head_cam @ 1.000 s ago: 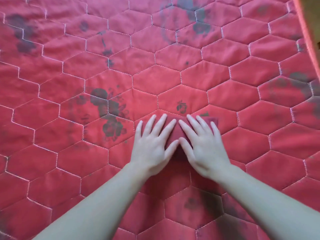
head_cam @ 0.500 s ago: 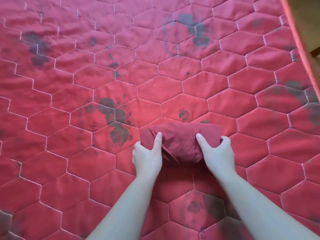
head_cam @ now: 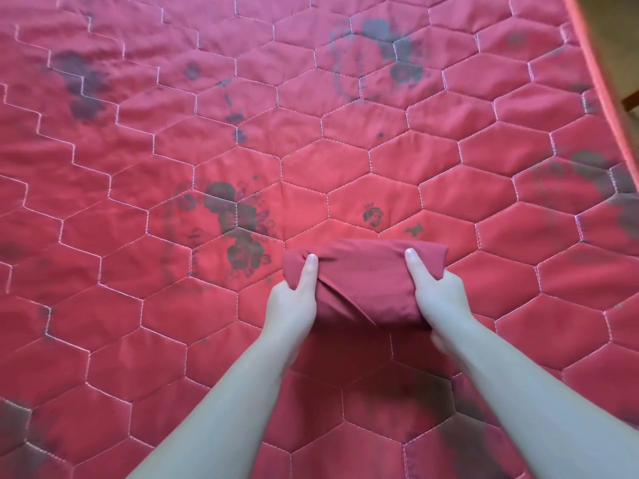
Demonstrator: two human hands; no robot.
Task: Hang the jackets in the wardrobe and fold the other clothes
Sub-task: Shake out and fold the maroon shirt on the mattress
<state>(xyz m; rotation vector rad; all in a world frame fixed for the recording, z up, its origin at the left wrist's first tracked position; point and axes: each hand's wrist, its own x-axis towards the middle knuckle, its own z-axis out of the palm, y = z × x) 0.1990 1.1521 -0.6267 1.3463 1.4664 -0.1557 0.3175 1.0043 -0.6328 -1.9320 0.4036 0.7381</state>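
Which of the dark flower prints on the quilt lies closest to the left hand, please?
The flower cluster just up-left of the left hand; the others sit far toward the quilt's edges.

Folded garment [head_cam: 363,278] on quilt [head_cam: 345,150], between hands.

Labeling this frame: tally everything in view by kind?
Folded dark red garment: 1
Hands gripping it, left hand and right hand: 2
Red quilted bedspread: 1
Total: 4

Soft, even daylight; a dark shadow falls on the quilt [head_cam: 363,160] beneath the forearms. Wide-angle bending curves its right edge; corners are slightly blurred.
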